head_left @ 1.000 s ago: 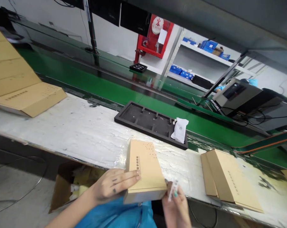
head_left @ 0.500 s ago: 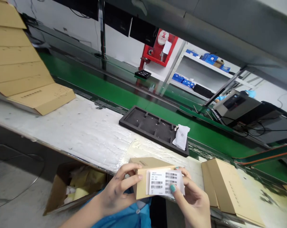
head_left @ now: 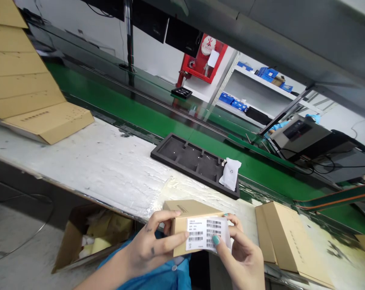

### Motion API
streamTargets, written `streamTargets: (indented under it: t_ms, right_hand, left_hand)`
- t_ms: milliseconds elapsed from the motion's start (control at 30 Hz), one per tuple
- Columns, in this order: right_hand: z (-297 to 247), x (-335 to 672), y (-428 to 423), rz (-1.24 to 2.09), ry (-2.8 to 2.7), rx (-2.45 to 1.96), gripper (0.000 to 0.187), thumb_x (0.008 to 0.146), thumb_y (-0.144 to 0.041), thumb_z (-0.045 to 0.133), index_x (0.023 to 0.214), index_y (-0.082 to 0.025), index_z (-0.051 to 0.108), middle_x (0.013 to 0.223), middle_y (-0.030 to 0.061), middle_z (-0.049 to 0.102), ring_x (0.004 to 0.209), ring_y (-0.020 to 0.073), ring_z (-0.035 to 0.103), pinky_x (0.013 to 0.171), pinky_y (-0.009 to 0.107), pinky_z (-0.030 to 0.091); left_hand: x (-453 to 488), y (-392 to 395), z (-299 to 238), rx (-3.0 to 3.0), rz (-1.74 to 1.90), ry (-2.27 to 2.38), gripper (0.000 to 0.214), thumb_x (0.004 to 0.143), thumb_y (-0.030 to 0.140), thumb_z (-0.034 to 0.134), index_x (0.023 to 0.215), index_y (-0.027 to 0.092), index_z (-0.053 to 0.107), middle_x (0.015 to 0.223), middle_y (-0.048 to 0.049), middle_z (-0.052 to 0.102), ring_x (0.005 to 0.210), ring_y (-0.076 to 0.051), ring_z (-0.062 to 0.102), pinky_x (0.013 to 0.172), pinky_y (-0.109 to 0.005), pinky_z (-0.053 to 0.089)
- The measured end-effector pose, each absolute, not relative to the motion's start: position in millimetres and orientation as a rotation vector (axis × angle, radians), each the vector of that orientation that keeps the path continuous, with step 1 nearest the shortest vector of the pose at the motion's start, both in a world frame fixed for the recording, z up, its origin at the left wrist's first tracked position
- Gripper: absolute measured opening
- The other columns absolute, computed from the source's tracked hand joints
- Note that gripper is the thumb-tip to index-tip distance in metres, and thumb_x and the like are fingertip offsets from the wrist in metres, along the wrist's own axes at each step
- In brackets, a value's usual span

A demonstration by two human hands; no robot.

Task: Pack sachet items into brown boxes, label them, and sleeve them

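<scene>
A small brown cardboard box [head_left: 197,207] is held at the bench's front edge, tilted toward me. My left hand [head_left: 153,243] grips its left end, with the index finger at the label's left edge. Against the box's near side lies a white barcode label [head_left: 197,235] with printed text. My right hand [head_left: 241,251] pinches the label's right end, thumb on its front. Whether the label's whole back touches the box is hidden. Behind the box lies a black foam tray [head_left: 194,163] with a white wrapped packet [head_left: 230,174] in its right compartment.
Stacked brown cartons [head_left: 21,76] stand at the left. More cartons [head_left: 291,241] lie on the right of the white bench [head_left: 109,161]. A green conveyor [head_left: 134,114] runs behind. Below the bench sits an open carton [head_left: 64,249] holding yellow and white scraps.
The label has shifted slightly left over the box's near side. My left index finger has come down to the label's left edge, and my right hand has moved a little left.
</scene>
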State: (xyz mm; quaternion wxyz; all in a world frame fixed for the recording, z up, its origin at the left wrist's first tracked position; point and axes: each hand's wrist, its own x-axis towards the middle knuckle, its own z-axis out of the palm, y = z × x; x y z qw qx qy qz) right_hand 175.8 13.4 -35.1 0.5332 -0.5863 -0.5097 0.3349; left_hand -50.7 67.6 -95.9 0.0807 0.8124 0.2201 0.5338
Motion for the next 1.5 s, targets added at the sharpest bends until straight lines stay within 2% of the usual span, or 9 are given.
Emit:
streamTargets:
  t_ms: [267, 433, 800, 1067, 1267, 1500]
  right_hand:
    - [-35.4, 175.1, 14.9, 0.815, -1.195, -1.399, 0.028, 0.081, -0.044, 0.078, 0.071, -0.020, 0.071, 0.107, 0.0108, 0.057, 0.110, 0.0291, 0.052, 0.094, 0.036, 0.041]
    - [-36.0, 178.2, 15.4, 0.887, -1.166, -1.373, 0.025, 0.080, -0.041, 0.078, 0.071, -0.020, 0.069, 0.102, 0.0100, 0.057, 0.116, 0.0294, 0.048, 0.089, 0.032, 0.044]
    - [-34.8, 174.5, 15.7, 0.850, -1.176, -1.397, 0.024, 0.081, -0.042, 0.077, 0.072, -0.020, 0.071, 0.104, 0.0095, 0.055, 0.115, 0.0288, 0.050, 0.090, 0.032, 0.044]
    - [-32.1, 174.7, 16.1, 0.848, -1.213, -1.409, 0.023, 0.082, -0.041, 0.076, 0.073, -0.021, 0.071, 0.102, 0.0084, 0.056, 0.114, 0.0275, 0.050, 0.092, 0.032, 0.042]
    - [-32.0, 174.6, 16.2, 0.820, -1.225, -1.428, 0.024, 0.082, -0.041, 0.076, 0.072, -0.020, 0.071, 0.102, 0.0089, 0.058, 0.112, 0.0277, 0.052, 0.092, 0.032, 0.044]
    - [-29.0, 173.7, 16.5, 0.798, -1.235, -1.447, 0.025, 0.082, -0.042, 0.076, 0.072, -0.020, 0.071, 0.100, 0.0089, 0.059, 0.111, 0.0278, 0.052, 0.091, 0.032, 0.043]
  left_hand:
    - [-52.0, 68.3, -94.7, 2.429, 1.578, 0.653, 0.029, 0.088, 0.016, 0.070, 0.116, 0.018, 0.067, 0.132, -0.0146, 0.040, 0.113, -0.022, 0.058, 0.078, -0.023, 0.062]
    - [-52.1, 67.9, -97.0, 2.417, 1.598, 0.658, 0.028, 0.091, 0.015, 0.067, 0.118, 0.020, 0.068, 0.132, -0.0147, 0.041, 0.118, -0.024, 0.056, 0.082, -0.026, 0.062]
    - [-49.8, 68.5, -97.7, 2.393, 1.613, 0.632, 0.032, 0.089, 0.009, 0.067, 0.119, 0.019, 0.069, 0.132, -0.0150, 0.041, 0.111, -0.019, 0.057, 0.077, -0.023, 0.061]
    - [-51.0, 67.9, -103.6, 2.382, 1.588, 0.643, 0.036, 0.087, 0.011, 0.072, 0.122, 0.019, 0.068, 0.134, -0.0154, 0.040, 0.111, -0.020, 0.057, 0.077, -0.024, 0.061]
    - [-50.4, 68.0, -99.2, 2.395, 1.606, 0.645, 0.030, 0.091, 0.012, 0.067, 0.120, 0.021, 0.070, 0.134, -0.0141, 0.042, 0.109, -0.020, 0.058, 0.075, -0.024, 0.061]
    - [-50.5, 67.0, -103.5, 2.366, 1.595, 0.647, 0.045, 0.080, 0.009, 0.078, 0.123, 0.021, 0.069, 0.134, -0.0139, 0.042, 0.108, -0.023, 0.061, 0.074, -0.024, 0.061]
